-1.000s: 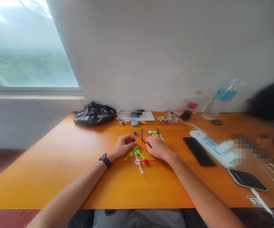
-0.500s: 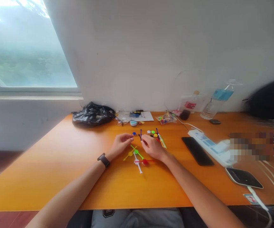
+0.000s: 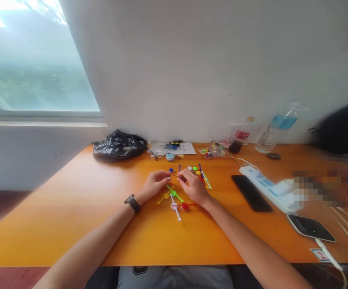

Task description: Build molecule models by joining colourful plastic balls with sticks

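A thin black arrow (image 3: 174,174) spans the gap between my two hands, pinched at both ends. My left hand (image 3: 156,182), with a dark watch on its wrist, holds the left end. The fingers of my right hand (image 3: 193,188) close on the other end. Just below lie arrow spinners with round hubs: a yellow one (image 3: 166,196), a green one (image 3: 173,193), a white one (image 3: 174,206) and a red one (image 3: 185,206). Beyond the hands are a blue round piece (image 3: 170,170) and a blue arrow (image 3: 179,167).
Right of my hands lie several loose arrows (image 3: 205,179) and round pieces (image 3: 195,169). A black plastic bag (image 3: 118,145) and a small bag of parts (image 3: 211,151) sit along the wall. Farther right are a phone (image 3: 250,193), a power strip (image 3: 266,186) and a bottle (image 3: 269,134).
The black arrow, upright by my right fingers before, now lies roughly level between both hands. My right hand has turned slightly, and my left fingers have met the arrow.
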### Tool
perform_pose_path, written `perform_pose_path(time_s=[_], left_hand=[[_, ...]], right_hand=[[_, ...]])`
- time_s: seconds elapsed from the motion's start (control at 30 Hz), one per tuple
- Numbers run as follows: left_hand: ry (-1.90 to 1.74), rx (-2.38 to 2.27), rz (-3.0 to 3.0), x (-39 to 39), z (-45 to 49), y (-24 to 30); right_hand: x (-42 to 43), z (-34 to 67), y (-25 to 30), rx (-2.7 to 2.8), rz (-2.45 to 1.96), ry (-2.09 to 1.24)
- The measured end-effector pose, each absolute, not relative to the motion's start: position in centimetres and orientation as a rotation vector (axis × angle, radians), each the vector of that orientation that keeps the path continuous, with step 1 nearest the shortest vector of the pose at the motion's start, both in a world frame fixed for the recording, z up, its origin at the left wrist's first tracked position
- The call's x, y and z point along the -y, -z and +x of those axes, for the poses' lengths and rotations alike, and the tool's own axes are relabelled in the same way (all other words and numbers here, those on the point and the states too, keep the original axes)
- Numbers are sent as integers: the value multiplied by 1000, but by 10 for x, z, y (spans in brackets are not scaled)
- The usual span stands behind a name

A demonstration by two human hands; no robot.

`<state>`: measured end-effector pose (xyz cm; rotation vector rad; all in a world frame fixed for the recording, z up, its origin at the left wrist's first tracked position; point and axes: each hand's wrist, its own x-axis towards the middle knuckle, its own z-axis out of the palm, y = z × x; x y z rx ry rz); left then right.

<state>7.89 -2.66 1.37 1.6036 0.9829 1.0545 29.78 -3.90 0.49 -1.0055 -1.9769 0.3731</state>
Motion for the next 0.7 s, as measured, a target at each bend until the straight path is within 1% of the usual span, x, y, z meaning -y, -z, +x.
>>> perform_pose_path(time_s=[0.2,0.3,0.53,0.7], left_hand=[[-1023,-973,1610,27,78,-14],[-1001,-965,1610,27,79,-14],[-1066,-879,1611,30,80,-17],[-1114,-868,1592,30,80,-17]], right_hand=[[43,292,-12,1909,-917,-310],[42,290,-10,1826,-924,-330],[38,280,3,1527,-841,-805],[35,278,9,1498,-880,-840]])
